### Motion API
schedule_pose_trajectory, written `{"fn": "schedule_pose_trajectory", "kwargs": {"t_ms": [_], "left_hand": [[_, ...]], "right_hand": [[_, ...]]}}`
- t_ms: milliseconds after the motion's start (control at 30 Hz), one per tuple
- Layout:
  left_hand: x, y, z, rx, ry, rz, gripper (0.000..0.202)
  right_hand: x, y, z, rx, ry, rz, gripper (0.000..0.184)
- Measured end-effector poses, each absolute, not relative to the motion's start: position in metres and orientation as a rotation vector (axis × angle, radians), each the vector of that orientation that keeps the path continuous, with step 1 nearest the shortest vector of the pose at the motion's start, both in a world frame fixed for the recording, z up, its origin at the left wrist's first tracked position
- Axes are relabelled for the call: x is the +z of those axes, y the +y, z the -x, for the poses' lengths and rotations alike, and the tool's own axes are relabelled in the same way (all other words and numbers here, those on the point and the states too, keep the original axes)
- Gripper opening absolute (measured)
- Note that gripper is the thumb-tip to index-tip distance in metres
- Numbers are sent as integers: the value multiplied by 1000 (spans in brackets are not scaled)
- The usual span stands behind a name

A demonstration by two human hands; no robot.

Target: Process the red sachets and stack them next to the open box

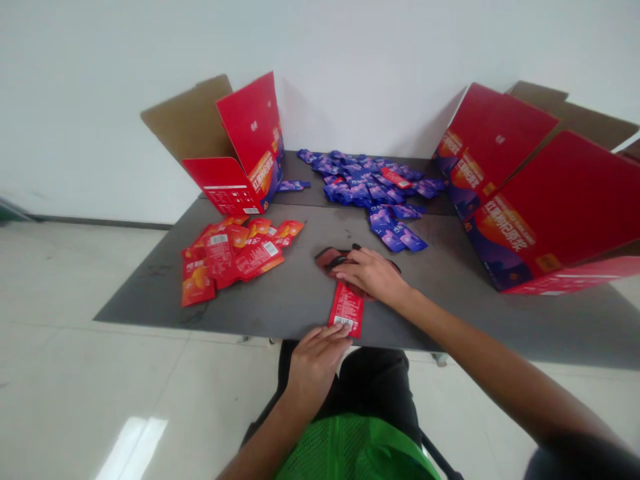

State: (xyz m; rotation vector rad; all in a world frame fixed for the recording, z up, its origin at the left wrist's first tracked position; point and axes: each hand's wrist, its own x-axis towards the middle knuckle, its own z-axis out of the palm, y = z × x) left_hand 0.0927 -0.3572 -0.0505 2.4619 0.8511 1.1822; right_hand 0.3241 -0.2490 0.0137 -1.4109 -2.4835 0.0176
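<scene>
A red sachet [346, 310] with a barcode lies near the table's front edge, its printed side up. My left hand [317, 357] holds its lower left corner, with the fingers close together and the tips on the barcode; the thumb is mostly hidden. Beyond the sachet, my right hand [373, 275] is closed over a dark object with brown tinted parts that looks like sunglasses [329, 259]. The sachet's upper end goes under this hand. Left of my hands is a loose heap of red and orange sachets [220, 257].
Purple sachets [360, 180] spread across the back of the grey table [150, 293], with a red sachet [397, 178] among them. An open red carton [235, 177] stands at the back left. Larger open red cartons [565, 207] fill the right side. The wall is behind.
</scene>
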Motion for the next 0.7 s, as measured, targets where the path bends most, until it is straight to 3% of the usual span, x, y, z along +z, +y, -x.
{"fn": "schedule_pose_trajectory", "kwargs": {"t_ms": [233,367,567,700], "left_hand": [[-4,-341,-99,910,950,-2544,18],[13,-317,-122,847,1289,-2562,19],[3,-297,-156,612,1565,-2501,63],[-4,-291,-161,553,1584,-2389,84]], "right_hand": [[42,-271,-356,-207,-2087,1487,38],[26,-328,-378,-256,-1836,1539,36],[-30,-388,-413,-222,-1642,1737,57],[-44,-398,-423,-191,-1537,1780,56]]}}
